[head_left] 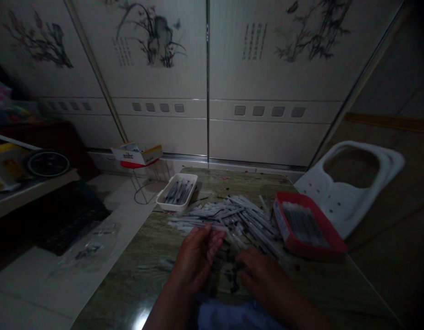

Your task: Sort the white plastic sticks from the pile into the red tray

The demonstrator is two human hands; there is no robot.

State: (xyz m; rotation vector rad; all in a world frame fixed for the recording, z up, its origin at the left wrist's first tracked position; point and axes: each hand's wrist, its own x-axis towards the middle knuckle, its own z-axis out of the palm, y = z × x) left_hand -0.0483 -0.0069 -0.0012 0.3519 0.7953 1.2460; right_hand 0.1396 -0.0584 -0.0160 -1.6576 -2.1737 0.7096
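Note:
Near the front of the table, my left hand is closed, thumb and fingers pinching a thin translucent pen-like tube. My right hand is closed too, its fingers on the lower end of a clear slim tube that slants up toward my left hand. Motion blur and dim light hide the fine detail of both tubes. Just beyond my hands lies a loose pile of whitish pen-like sticks, some with dark parts. Small dark pieces are on the table between my wrists.
A white tray with pen-like sticks stands at the table's back left. To the right is a red basket holding lined-up sticks. A white plastic chair stands beyond it. An open box rests on a red stool.

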